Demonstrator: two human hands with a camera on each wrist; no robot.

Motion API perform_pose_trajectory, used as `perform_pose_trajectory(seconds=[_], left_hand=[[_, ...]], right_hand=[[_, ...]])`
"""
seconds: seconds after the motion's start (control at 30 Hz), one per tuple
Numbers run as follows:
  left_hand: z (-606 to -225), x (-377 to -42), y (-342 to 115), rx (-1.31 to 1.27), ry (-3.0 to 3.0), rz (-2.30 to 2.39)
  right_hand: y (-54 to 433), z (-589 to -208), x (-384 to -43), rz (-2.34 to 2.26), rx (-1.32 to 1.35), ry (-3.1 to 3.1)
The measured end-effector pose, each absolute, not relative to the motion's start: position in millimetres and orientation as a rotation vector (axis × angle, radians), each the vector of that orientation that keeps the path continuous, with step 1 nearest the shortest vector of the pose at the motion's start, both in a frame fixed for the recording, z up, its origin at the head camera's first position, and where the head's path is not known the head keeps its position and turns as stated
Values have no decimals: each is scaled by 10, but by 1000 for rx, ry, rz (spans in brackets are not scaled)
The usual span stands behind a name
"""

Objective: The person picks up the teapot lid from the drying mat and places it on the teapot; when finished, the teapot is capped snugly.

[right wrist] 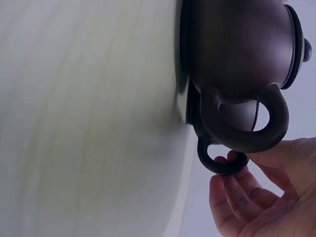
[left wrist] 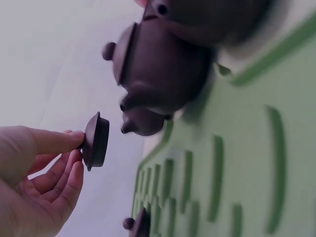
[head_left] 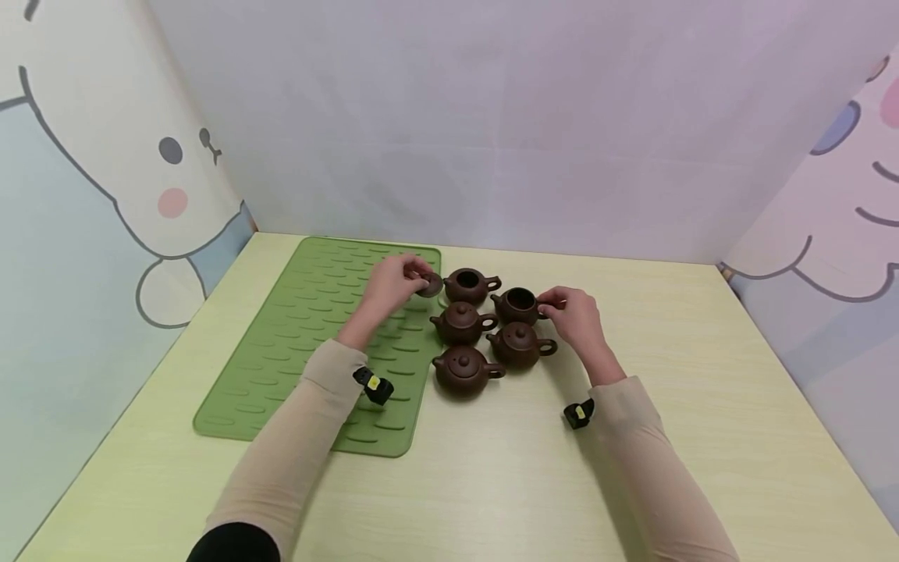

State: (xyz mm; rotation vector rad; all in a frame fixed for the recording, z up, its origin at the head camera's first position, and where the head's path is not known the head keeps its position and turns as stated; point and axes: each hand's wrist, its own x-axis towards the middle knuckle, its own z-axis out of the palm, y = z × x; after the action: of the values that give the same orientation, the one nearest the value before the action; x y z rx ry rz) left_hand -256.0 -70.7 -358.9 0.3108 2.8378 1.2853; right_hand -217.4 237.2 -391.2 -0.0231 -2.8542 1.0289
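My left hand (head_left: 393,282) pinches a dark brown teapot lid (left wrist: 97,141) by its knob. The lid is held up on edge above the green mat, left of the back open teapot (head_left: 467,287). My right hand (head_left: 576,318) has thumb and fingers on the handle (right wrist: 223,160) of a second open teapot (head_left: 518,306), which stands at the back right. Three teapots wear their lids: one in the left row (head_left: 460,324), one in front of my right hand (head_left: 521,346) and the nearest one (head_left: 467,372).
A green ridged mat (head_left: 281,343) covers the left part of the pale wooden table (head_left: 534,476). Another lid (left wrist: 141,224) lies on the mat in the left wrist view. Fabric walls (head_left: 492,140) enclose the back and both sides.
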Motion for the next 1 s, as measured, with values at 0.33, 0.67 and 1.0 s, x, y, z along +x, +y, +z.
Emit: perform_pose_trajectory(seconds=[0.33, 0.67, 1.0], left_hand=[[-3408, -2585, -381, 415, 2807, 1330], [-3380, -2607, -19, 502, 2809, 1308], [-3442, -2591, 332, 566, 2785, 1252]], right_hand=[[2392, -3894, -2175, 1022, -2, -2861], [2386, -3903, -2184, 1025, -1, -2864], [2390, -3905, -2203, 1024, 0, -2857]])
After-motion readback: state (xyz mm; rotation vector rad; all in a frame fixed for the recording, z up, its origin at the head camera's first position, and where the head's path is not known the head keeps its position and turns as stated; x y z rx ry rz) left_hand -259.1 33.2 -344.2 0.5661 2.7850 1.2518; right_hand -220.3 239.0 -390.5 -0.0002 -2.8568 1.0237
